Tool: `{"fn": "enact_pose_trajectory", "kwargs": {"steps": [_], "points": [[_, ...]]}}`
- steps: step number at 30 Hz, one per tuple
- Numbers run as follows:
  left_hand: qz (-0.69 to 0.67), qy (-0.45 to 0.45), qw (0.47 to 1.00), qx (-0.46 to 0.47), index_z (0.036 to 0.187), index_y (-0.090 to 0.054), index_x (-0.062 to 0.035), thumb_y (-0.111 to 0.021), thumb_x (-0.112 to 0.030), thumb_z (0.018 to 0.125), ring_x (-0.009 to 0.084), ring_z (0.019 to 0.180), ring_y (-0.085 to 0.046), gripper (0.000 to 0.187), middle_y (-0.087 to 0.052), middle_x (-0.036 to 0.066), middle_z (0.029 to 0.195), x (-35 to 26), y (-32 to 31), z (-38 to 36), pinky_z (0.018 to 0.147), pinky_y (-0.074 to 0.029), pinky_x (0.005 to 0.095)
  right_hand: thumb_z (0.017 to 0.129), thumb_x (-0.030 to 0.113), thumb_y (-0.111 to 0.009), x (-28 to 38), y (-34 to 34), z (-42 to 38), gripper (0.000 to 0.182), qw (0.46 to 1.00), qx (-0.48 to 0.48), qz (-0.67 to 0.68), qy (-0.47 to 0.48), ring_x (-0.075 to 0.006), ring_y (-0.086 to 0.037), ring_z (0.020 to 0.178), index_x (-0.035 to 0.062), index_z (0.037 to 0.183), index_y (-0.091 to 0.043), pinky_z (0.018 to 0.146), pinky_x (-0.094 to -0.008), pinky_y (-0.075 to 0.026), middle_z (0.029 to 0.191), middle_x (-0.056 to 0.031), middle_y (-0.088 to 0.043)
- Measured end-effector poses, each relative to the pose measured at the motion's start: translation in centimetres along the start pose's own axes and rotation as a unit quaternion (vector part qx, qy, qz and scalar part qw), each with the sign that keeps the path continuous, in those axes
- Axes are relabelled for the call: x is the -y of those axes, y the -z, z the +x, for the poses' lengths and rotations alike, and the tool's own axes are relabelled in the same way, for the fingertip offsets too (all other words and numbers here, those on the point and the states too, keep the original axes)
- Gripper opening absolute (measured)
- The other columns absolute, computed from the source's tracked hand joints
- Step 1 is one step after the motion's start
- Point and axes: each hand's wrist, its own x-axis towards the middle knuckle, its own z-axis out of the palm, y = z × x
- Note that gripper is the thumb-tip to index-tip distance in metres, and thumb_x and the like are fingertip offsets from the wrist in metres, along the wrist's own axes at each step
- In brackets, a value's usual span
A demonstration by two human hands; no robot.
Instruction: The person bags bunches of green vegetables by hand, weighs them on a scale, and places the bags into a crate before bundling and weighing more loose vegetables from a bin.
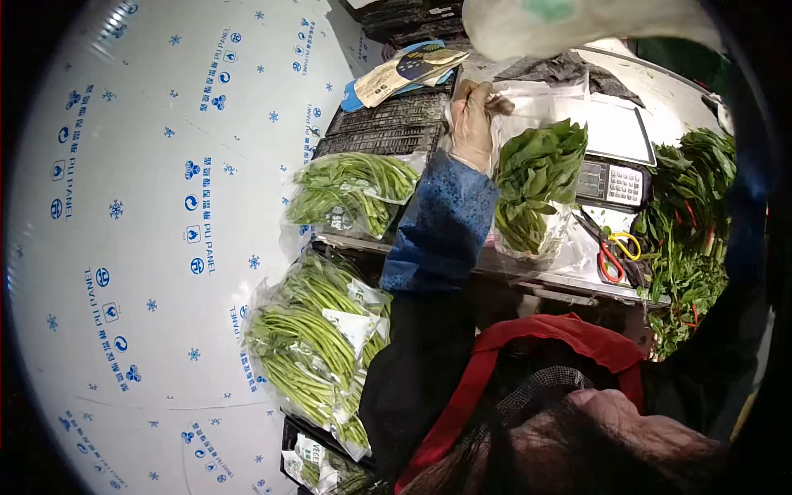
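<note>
My left hand (472, 128), in a blue speckled sleeve, reaches to the worktop with its fingers curled on the edge of a clear plastic bag (503, 136). Leafy greens (540, 169) lie in or on this bag, just right of the hand; their stems point toward me. A blurred pale shape (594, 25) with a green patch fills the top edge, very close to the camera. It seems to join the dark sleeve at the right edge and may be my right hand, but its fingers cannot be made out.
A digital scale (615, 181) stands right of the greens, with scissors (610, 256) in front. More loose greens (689, 198) are piled at the right. Bagged green stems (355, 190) and a larger bag (313, 346) lie left. Printed bags (412, 74) rest on black crates (384, 124) beside a white wall panel (148, 247).
</note>
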Motion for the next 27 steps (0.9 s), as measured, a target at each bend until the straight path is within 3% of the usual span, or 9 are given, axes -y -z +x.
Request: {"fn": "enact_pose_trajectory", "kwargs": {"steps": [3,4,8,10,12,14,19,23,27], "points": [[-0.017,-0.014,0.999,0.027,0.086,-0.052,-0.0029,-0.048,-0.048,0.085,0.0087,0.049,-0.038,0.046,-0.046,0.0,0.062,0.9,-1.1,-1.1,0.05,-0.041,0.0248,0.089,0.028,-0.045,-4.2,-6.2,-4.9,0.038,0.993,-0.05,0.09,-0.05,-0.0202,-0.055,0.093,0.0006,0.115,-0.046,0.082,-0.0297,-0.043,0.102,-0.0167,-0.056],[-0.076,-0.012,0.996,0.043,0.095,-0.053,-0.0035,-0.049,-0.06,0.078,0.0078,0.053,-0.038,0.06,-0.044,-0.001,0.062,0.9,-1.7,-1.7,0.053,-0.041,0.0259,0.09,0.029,-0.044,-4.9,-9.6,-7.3,0.039,0.993,-0.066,0.092,-0.045,-0.0202,-0.055,0.095,0.0006,0.117,-0.045,0.083,-0.0296,-0.043,0.103,-0.0168,-0.056],[-0.09,-0.039,0.982,0.161,0.114,-0.048,-0.0038,-0.068,-0.044,0.071,0.0087,0.064,-0.043,0.062,-0.052,0.0,0.079,-0.2,-1.8,-3.1,0.064,-0.043,0.029,0.092,0.032,-0.04,-6.7,-16.4,-12.3,0.044,0.994,-0.046,0.098,-0.003,-0.0204,-0.055,0.1,0.0007,0.123,-0.042,0.087,-0.0292,-0.043,0.11,-0.0174,-0.056],[-0.049,0.027,0.991,0.122,0.1,-0.055,-0.0056,-0.075,-0.018,0.069,0.0075,0.064,-0.047,0.039,-0.058,0.002,0.083,-0.9,-2.5,-3.6,0.062,-0.042,0.0232,0.091,0.037,-0.041,-10.1,-13.7,-9.5,0.047,0.836,0.146,0.512,-0.129,-0.021,-0.057,0.094,0.0001,0.12,-0.046,0.085,-0.031,-0.044,0.106,-0.0169,-0.057],[-0.051,0.019,0.993,0.103,0.089,-0.056,-0.0062,-0.076,-0.014,0.068,0.0077,0.065,-0.051,0.029,-0.058,0.0,0.077,0.4,-3.2,-3.1,0.062,-0.044,0.0217,0.088,0.04,-0.047,-7.4,-9.1,-5.7,0.048,0.917,0.169,0.362,-0.013,-0.0206,-0.06,0.083,-0.0019,0.111,-0.054,0.078,-0.0315,-0.048,0.097,-0.0159,-0.061],[-0.047,0.007,0.996,0.08,0.071,-0.056,-0.0073,-0.075,-0.007,0.068,0.0078,0.065,-0.053,0.019,-0.057,-0.001,0.07,0.7,-4.2,-2.9,0.062,-0.044,0.0213,0.086,0.033,-0.054,-1.5,-5.3,-2.3,0.04,0.908,0.229,0.351,-0.002,-0.016,-0.06,0.08,-0.0032,0.102,-0.06,0.071,-0.0287,-0.05,0.087,-0.0129,-0.064],[-0.001,-0.013,0.999,0.047,0.071,-0.058,-0.0061,-0.075,-0.006,0.068,0.0074,0.058,-0.05,0.017,-0.056,-0.001,0.065,1.5,-5.3,-2.4,0.056,-0.04,0.0201,0.082,0.028,-0.06,3.9,-3.6,-0.2,0.032,0.865,0.361,0.347,-0.013,-0.0126,-0.06,0.071,-0.0014,0.095,-0.063,0.063,-0.0248,-0.048,0.079,-0.0103,-0.065],[0.083,-0.023,0.996,0.038,0.07,-0.057,-0.0055,-0.075,-0.01,0.069,0.0076,0.06,-0.051,0.018,-0.057,-0.001,0.065,1.6,-5.9,-2.3,0.057,-0.042,0.0215,0.082,0.01,-0.059,5.1,-4.1,-3.5,0.011,0.944,0.128,0.301,-0.039,-0.0103,-0.054,0.065,0.0004,0.085,-0.06,0.06,-0.0246,-0.045,0.069,-0.0042,-0.053],[0.067,-0.09,0.993,0.031,0.078,-0.062,-0.0046,-0.068,-0.017,0.076,0.011,0.065,-0.058,0.014,-0.061,0.003,0.07,0.6,-5.1,-2.2,0.061,-0.047,0.0232,0.087,0.013,-0.047,-4.9,4.8,-12.4,0.022,0.966,-0.209,0.063,-0.14,-0.015,-0.056,0.088,0.0028,0.102,-0.06,0.08,-0.0278,-0.044,0.097,-0.0075,-0.061]]}}
